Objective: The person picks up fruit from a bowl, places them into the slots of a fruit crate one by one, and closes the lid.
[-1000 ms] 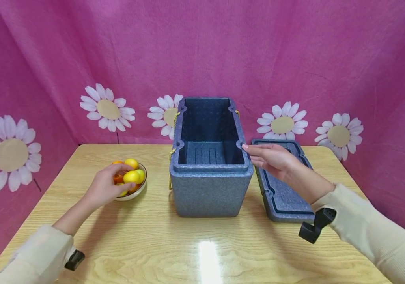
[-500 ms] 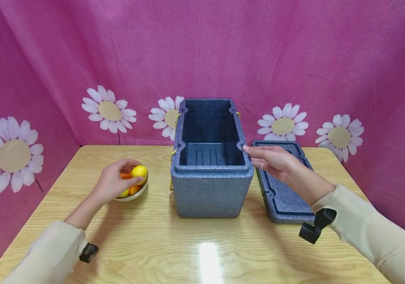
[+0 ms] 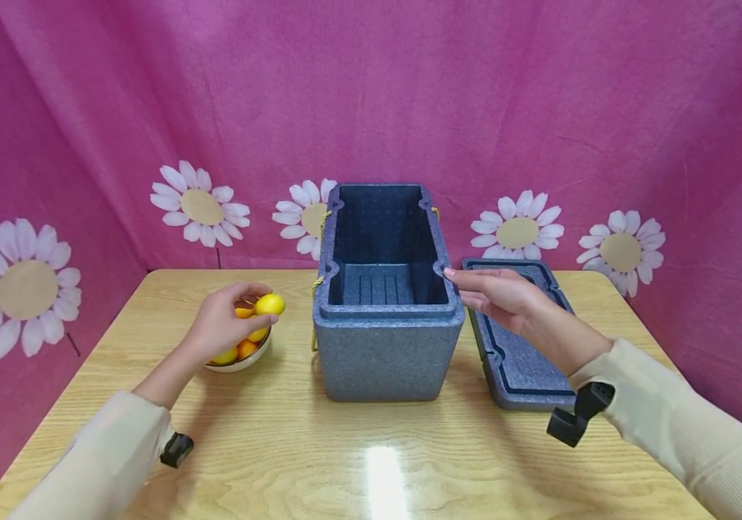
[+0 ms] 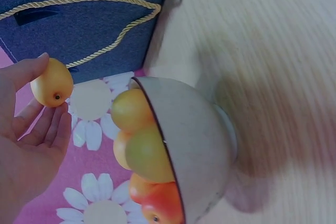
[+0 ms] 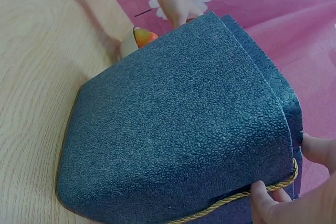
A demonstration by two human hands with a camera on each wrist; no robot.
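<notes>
My left hand (image 3: pixel 219 321) pinches a round yellow fruit (image 3: pixel 271 304) between thumb and fingertips, just above the right rim of a white bowl (image 3: pixel 235 367). In the left wrist view, the held fruit (image 4: pixel 52 82) shows a small dark pit, and its lower side faces the fingers. Several yellow, orange and red fruits (image 4: pixel 149 153) fill the bowl below. A deep grey foam box (image 3: pixel 384 361) stands lidless in the middle, its visible floor bare. On its right rim my right hand (image 3: pixel 507 295) rests, thumb at the edge and fingers against the outer wall near a yellow rope (image 5: pixel 231 198).
The box's lid (image 3: pixel 533 357) lies on the wooden table (image 3: pixel 266 448) to the right, partly under my right forearm. A yellow rope handle (image 3: pixel 316 289) hangs on the box's left side. Behind the table hangs a pink curtain (image 3: pixel 371 87) with daisies.
My left hand has taken the yellow fruit from the pile and moved it rightward and slightly up, out over the bowl's right rim. The right hand keeps its place on the box.
</notes>
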